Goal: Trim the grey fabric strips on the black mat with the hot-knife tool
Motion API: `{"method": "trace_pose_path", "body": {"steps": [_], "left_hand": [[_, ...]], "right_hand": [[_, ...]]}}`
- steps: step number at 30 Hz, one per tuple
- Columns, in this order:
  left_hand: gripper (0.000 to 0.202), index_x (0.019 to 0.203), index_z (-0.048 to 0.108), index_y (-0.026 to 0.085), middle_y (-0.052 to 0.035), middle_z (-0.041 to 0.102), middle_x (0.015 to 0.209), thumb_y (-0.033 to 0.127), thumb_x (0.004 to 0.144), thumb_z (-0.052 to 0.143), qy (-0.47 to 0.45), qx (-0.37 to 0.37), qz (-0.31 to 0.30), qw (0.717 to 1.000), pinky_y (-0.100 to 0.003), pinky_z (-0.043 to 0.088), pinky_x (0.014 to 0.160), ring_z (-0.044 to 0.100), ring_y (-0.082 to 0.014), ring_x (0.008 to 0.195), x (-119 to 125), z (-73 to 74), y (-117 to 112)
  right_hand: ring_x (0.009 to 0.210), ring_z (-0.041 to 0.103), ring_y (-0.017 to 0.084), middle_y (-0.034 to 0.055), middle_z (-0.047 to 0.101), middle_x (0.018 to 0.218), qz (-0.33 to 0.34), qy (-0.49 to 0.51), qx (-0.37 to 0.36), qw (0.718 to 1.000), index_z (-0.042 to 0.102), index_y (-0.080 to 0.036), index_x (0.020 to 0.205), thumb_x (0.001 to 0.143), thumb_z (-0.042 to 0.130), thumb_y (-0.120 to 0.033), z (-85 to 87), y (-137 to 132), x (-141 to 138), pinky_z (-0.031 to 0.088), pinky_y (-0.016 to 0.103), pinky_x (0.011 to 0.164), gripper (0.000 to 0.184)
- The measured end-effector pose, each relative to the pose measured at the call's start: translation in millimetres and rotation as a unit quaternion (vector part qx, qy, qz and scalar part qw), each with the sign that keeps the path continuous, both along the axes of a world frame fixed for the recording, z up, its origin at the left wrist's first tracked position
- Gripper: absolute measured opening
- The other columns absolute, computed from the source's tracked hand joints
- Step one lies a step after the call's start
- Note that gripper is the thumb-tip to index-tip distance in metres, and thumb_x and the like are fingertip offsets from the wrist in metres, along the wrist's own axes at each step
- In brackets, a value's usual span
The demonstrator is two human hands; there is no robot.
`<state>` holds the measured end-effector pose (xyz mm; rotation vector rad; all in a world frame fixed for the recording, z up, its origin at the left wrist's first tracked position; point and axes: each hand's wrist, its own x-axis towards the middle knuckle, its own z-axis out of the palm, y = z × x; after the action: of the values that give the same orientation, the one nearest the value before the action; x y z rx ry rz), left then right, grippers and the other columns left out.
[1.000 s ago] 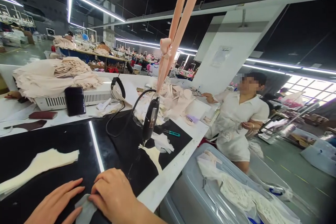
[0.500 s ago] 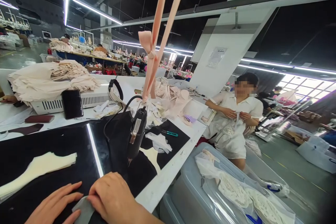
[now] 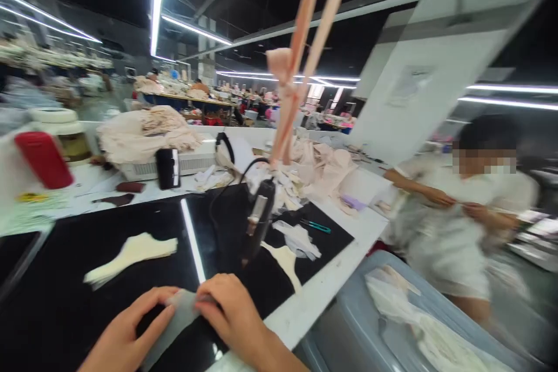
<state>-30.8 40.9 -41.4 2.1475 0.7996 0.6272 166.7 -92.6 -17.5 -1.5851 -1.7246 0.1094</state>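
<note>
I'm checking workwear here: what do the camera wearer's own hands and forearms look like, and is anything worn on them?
The left hand and right hand are bare, without gloves. No sleeve, ring, watch or bracelet shows; the right forearm is uncovered to the picture's edge.

Cloth (image 3: 180,315) lies between left hand (image 3: 134,326) and right hand (image 3: 234,309).

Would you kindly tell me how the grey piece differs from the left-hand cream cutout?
The grey piece is touched by the left hand and right hand, partly hidden; the cream cutout lies untouched on the black surface, showing whole. The grey piece looks cooler, the cream cutout yellower. Both look pale.
</note>
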Motion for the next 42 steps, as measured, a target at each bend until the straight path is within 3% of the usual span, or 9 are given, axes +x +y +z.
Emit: {"method": "trace_pose_path", "body": {"steps": [2, 4, 8, 14, 20, 28, 34, 38, 42], "left_hand": [[0.033, 0.096, 0.073, 0.023, -0.004, 0.075, 0.099, 0.052, 0.093, 0.057, -0.025, -0.084, -0.026, 0.996, -0.031, 0.056, 0.092, 0.07, -0.0242, 0.096, 5, 23.3, -14], [0.03, 0.089, 0.069, 0.02, -0.0028, 0.069, 0.083, 0.046, 0.093, 0.057, -0.053, -0.148, -0.023, 0.987, -0.026, 0.053, 0.076, 0.064, -0.0195, 0.08, 11, 37.7, -20], [0.029, 0.085, 0.063, 0.017, 0.0019, 0.054, 0.068, 0.045, 0.088, 0.06, -0.08, -0.175, 0.04, 0.98, -0.023, 0.041, 0.059, 0.051, -0.0137, 0.062, 14, 44.4, -15], [0.028, 0.104, 0.06, 0.018, 0.0013, 0.058, 0.079, 0.041, 0.088, 0.058, -0.099, -0.113, 0.116, 0.982, -0.024, 0.044, 0.064, 0.055, -0.0141, 0.068, 4, 51.3, 15], [0.017, 0.101, 0.055, 0.021, 0.0015, 0.06, 0.084, 0.035, 0.091, 0.057, -0.047, 0.007, 0.175, 0.983, -0.027, 0.046, 0.071, 0.058, -0.0159, 0.074, -6, 61.2, 63], [0.024, 0.093, 0.061, 0.02, 0.0007, 0.061, 0.089, 0.026, 0.099, 0.038, 0.105, 0.152, 0.155, 0.97, -0.032, 0.044, 0.08, 0.06, -0.0188, 0.084, -4, 55.2, 76], [0.028, 0.086, 0.064, 0.019, -0.0044, 0.06, 0.086, 0.033, 0.098, 0.042, 0.142, 0.198, 0.102, 0.964, -0.036, 0.047, 0.081, 0.06, -0.0224, 0.081, -7, 45.3, 93], [0.037, 0.098, 0.069, 0.018, -0.0092, 0.064, 0.099, 0.041, 0.1, 0.04, 0.151, 0.268, 0.084, 0.948, -0.042, 0.047, 0.089, 0.061, -0.0272, 0.091, -12, 45.8, 100], [0.048, 0.103, 0.072, 0.019, -0.0079, 0.067, 0.098, 0.047, 0.105, 0.032, 0.143, 0.352, 0.069, 0.922, -0.041, 0.05, 0.085, 0.065, -0.0259, 0.088, -7, 53.3, 83]], "right_hand": [[0.086, 0.066, 0.015, -0.0024, 0.069, 0.091, 0.031, 0.049, 0.013, 0.998, 0.063, -0.024, 0.097, 0.106, 0.056, -0.027, 1.3, -2, 1, 0.048, 0.023, 0.081, 0.011], [0.085, 0.066, 0.015, -0.0008, 0.068, 0.092, 0.074, 0.093, 0.024, 0.993, 0.063, -0.025, 0.098, 0.108, 0.051, -0.026, -0.6, 4, 6, 0.049, 0.022, 0.078, 0.016], [0.085, 0.069, 0.015, -0.0017, 0.069, 0.095, 0.119, 0.145, 0.038, 0.982, 0.066, -0.029, 0.103, 0.107, 0.053, -0.03, -8.3, 31, 14, 0.051, 0.02, 0.079, 0.013], [0.084, 0.069, 0.018, -0.0013, 0.07, 0.093, 0.06, 0.098, 0.029, 0.993, 0.069, -0.03, 0.1, 0.106, 0.052, -0.043, -0.8, 81, 5, 0.052, 0.025, 0.075, 0.022], [0.086, 0.066, 0.023, 0.0018, 0.071, 0.088, 0.028, 0.038, 0.009, 0.999, 0.071, -0.026, 0.095, 0.104, 0.055, -0.031, 10.4, 132, -12, 0.048, 0.033, 0.077, 0.019], [0.088, 0.064, 0.02, 0.0013, 0.067, 0.087, -0.011, -0.072, -0.014, 0.997, 0.069, -0.017, 0.089, 0.1, 0.065, -0.023, 4.7, 159, -26, 0.051, 0.04, 0.087, 0.013], [0.112, 0.061, 0.025, 0.0074, 0.07, 0.115, -0.005, -0.099, -0.023, 0.995, 0.071, -0.019, 0.099, 0.097, 0.068, -0.02, 22.6, 129, -32, 0.047, 0.043, 0.099, 0.004], [0.101, 0.066, 0.016, -0.0029, 0.075, 0.105, 0.073, -0.083, -0.022, 0.994, 0.072, -0.029, 0.1, 0.101, 0.064, -0.025, 32.6, 68, -28, 0.048, 0.03, 0.093, 0.009], [0.087, 0.069, 0.016, -0.0045, 0.077, 0.091, 0.102, -0.031, -0.017, 0.994, 0.07, -0.028, 0.1, 0.102, 0.064, -0.025, 25.6, -7, 2, 0.051, 0.03, 0.082, 0.007]]}}
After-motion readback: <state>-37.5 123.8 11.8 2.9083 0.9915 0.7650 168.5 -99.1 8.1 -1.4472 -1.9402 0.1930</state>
